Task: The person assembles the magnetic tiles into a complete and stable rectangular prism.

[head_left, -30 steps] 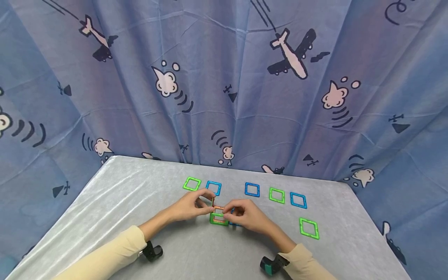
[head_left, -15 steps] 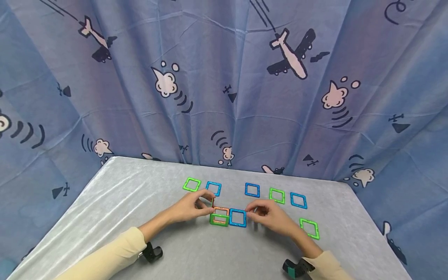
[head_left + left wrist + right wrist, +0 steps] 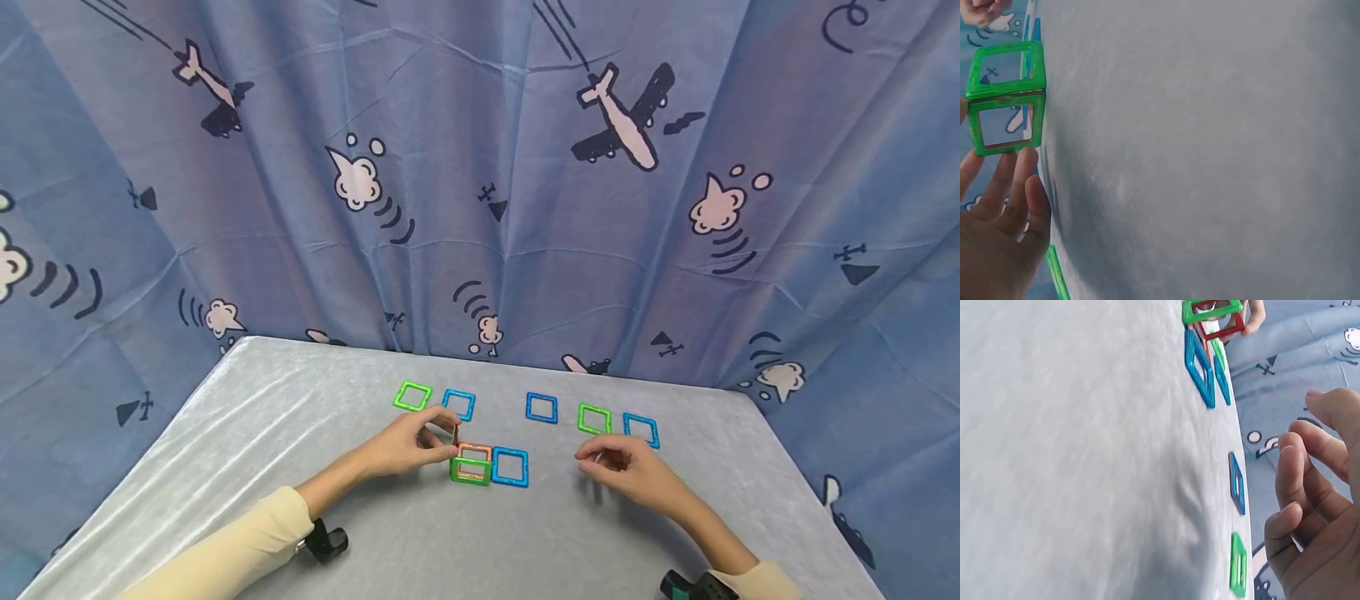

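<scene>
Left of centre in the head view, my left hand (image 3: 405, 442) pinches an upright magnetic tile (image 3: 455, 434) between thumb and fingers. That tile stands at the left side of a flat orange tile (image 3: 475, 447). A green tile (image 3: 470, 480) stands along the orange one's front edge; the left wrist view shows two green frames (image 3: 1007, 47) meeting at a corner. Flat against the right side of this group lies a blue tile (image 3: 510, 482). My right hand (image 3: 630, 471) hovers over the table farther right, fingers loosely curled with nothing in them.
Along the back lie a green tile (image 3: 417, 384), a blue tile (image 3: 460, 392), another blue tile (image 3: 542, 396), a green tile (image 3: 595, 407) and a blue tile (image 3: 640, 417). My right hand mostly hides another green tile. A patterned curtain (image 3: 450, 208) hangs behind the table.
My right hand has let go of the blue tile beside the orange one and moved off to the right. My left hand has kept its hold in place.
</scene>
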`<move>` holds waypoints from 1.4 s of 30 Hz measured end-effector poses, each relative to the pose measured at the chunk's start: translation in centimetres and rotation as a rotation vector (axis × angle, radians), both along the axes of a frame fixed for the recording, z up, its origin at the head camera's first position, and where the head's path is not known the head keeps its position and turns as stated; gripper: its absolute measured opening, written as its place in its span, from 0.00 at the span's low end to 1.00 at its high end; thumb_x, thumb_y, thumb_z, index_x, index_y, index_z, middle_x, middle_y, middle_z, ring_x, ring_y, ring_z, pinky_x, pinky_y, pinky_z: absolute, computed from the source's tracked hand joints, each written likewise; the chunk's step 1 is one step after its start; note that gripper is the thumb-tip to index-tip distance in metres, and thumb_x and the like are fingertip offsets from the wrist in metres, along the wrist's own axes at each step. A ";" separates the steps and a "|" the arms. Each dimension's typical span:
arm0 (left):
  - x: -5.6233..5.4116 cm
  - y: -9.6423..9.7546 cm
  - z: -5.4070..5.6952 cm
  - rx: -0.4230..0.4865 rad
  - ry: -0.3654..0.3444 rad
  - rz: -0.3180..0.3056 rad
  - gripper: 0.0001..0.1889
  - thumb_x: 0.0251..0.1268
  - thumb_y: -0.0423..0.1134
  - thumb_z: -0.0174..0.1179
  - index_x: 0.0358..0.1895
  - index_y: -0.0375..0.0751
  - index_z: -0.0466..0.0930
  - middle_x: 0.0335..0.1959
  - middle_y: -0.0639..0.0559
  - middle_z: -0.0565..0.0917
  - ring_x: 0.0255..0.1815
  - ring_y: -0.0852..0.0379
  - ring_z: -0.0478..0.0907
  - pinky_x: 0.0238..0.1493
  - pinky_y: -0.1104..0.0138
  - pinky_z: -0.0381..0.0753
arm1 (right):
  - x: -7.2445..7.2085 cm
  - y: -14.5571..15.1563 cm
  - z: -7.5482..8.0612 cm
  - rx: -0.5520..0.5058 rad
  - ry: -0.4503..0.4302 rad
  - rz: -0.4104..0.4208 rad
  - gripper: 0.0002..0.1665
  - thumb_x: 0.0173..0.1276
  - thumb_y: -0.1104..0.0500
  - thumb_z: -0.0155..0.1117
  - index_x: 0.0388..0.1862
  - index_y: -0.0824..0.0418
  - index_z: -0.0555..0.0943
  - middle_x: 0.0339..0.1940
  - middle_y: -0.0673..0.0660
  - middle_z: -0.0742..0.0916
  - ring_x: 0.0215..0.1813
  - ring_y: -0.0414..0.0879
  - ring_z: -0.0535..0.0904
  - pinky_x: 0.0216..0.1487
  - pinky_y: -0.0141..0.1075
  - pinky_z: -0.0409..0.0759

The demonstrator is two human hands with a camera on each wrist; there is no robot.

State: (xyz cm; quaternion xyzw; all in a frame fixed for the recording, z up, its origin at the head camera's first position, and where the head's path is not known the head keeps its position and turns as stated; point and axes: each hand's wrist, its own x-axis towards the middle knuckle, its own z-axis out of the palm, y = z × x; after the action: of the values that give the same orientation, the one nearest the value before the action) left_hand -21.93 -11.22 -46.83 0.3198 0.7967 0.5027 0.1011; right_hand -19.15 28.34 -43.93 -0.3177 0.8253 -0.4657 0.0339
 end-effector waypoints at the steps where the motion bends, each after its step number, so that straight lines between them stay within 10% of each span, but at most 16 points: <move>1: 0.0 0.0 0.0 0.000 0.001 0.000 0.22 0.72 0.41 0.65 0.63 0.36 0.73 0.56 0.38 0.81 0.43 0.56 0.85 0.44 0.62 0.82 | 0.1 0.3 0.0 0.002 -0.003 -0.002 0.07 0.71 0.69 0.66 0.47 0.67 0.85 0.39 0.51 0.87 0.31 0.46 0.80 0.29 0.36 0.80; 42: -0.1 0.2 0.3 -0.013 0.017 -0.006 0.22 0.72 0.41 0.66 0.62 0.33 0.74 0.55 0.40 0.81 0.43 0.54 0.85 0.46 0.62 0.82 | 2.5 11.2 -1.0 0.147 0.001 -0.236 0.21 0.64 0.66 0.75 0.55 0.71 0.81 0.41 0.60 0.85 0.37 0.46 0.79 0.31 0.36 0.78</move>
State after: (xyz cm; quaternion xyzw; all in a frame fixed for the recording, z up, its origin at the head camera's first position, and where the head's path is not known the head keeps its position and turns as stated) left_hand -22.01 -11.06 -46.56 0.3257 0.7999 0.4945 0.0976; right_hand -16.61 39.51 -44.89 -0.2154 0.8887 -0.4046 0.0019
